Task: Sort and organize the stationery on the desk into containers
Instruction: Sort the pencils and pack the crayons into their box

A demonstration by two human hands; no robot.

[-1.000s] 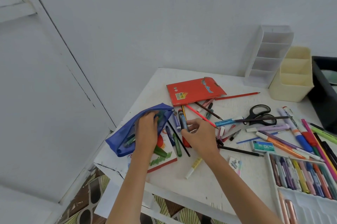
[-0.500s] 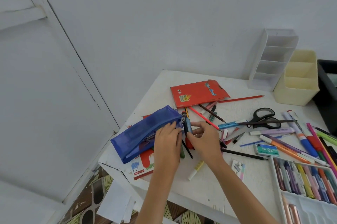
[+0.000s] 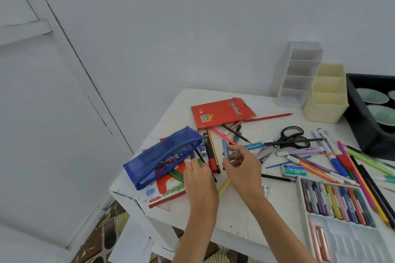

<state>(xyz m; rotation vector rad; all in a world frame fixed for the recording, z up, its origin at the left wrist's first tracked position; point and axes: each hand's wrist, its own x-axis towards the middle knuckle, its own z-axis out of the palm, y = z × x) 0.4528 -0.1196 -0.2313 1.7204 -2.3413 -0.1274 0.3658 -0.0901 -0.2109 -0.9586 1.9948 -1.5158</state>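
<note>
Right hand (image 3: 242,168) has come up off the clutter since half a second ago and now pinches a blue pen (image 3: 225,149) between thumb and fingertips, with the pen near upright and clear of the bench (image 3: 245,215). Left hand (image 3: 198,177) has let go of the blue mesh pouch (image 3: 158,155) and rests just beside its open mouth, fingers extended over loose pens, no grip visible. Judgement: one item singled out, destination pending; the pouch lies nearest, a few items already inside. Further back lie the red pencil box (image 3: 222,113) and scissors (image 3: 292,137). White organiser (image 3: 299,74) and cream organiser (image 3: 327,100) stand at the far edge, well apart from both hands.
</note>
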